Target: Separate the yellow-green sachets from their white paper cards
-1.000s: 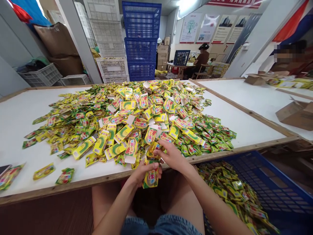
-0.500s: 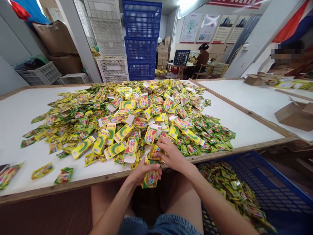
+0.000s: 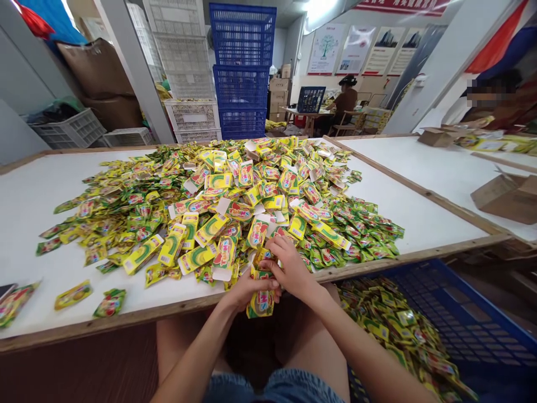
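My left hand is closed around a small yellow and green candy box, held upright at the table's front edge. At the top of that box, my right hand pinches a shiny yellow candy packet, which touches the box opening. Its lower end is partly hidden by my fingers. Just beyond my hands lies a heap of printed boxes, many with white flaps standing out. Green and yellow packets spread to the left of the boxes, and more green packets lie to the right.
A blue basket holding many packets stands below the table edge at right. Loose packets lie at front left. A wooden strip divides the table. Blue crates are stacked behind. A seated person and another person at far right are in the background.
The box in my left hand has moved slightly up and right. My right hand has shifted a little left, and the packet it pinches now stands more upright over the box.
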Action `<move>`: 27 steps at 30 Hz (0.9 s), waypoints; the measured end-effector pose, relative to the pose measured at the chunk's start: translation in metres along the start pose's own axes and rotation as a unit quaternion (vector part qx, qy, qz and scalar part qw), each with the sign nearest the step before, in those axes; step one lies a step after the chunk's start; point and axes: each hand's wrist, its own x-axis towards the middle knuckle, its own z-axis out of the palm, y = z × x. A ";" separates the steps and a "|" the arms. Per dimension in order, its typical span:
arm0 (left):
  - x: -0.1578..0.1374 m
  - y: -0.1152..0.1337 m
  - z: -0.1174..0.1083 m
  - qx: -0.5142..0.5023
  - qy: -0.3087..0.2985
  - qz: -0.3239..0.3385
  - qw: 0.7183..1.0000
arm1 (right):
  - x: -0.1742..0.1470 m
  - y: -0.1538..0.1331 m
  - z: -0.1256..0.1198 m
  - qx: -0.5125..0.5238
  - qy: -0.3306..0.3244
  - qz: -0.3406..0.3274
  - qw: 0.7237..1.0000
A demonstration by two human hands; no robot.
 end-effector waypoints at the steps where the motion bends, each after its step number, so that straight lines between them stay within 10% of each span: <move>1: 0.000 0.000 -0.003 0.007 0.000 0.003 1.000 | -0.001 0.000 0.000 0.001 -0.004 0.001 1.000; 10: 0.034 0.014 -0.018 0.184 0.040 0.147 0.971 | -0.004 0.017 -0.019 -0.022 -0.065 -0.037 0.997; 20: 0.026 -0.009 -0.018 0.257 0.154 0.211 0.930 | -0.010 0.026 0.019 -0.075 -0.067 -0.003 0.995; 27: 0.025 -0.006 -0.026 0.246 0.139 0.183 0.942 | -0.036 0.026 0.025 0.107 0.066 0.102 0.987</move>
